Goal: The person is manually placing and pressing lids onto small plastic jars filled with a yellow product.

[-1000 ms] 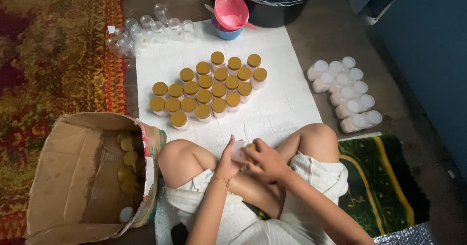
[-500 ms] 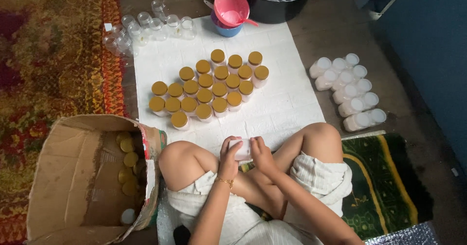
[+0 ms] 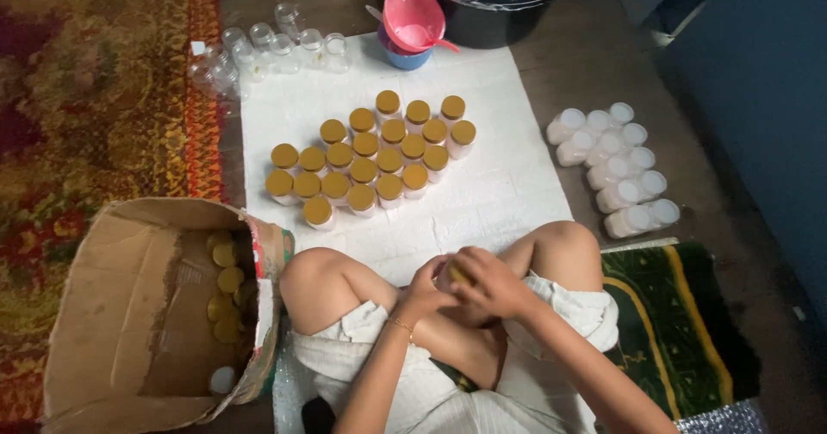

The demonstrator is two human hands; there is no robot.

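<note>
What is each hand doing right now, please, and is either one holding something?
Left hand: closed around a small jar, held over the lap.
Right hand: fingers curled over the jar's gold lid; whether it grips tightly cannot be told.

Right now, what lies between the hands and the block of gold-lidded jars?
Head view: only bare white cloth separates the gold-lidded jars from the left hand and right hand, which hold a jar.

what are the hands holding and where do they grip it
A small jar with a gold lid: left hand wraps its body, right hand covers the lid on top.
</note>
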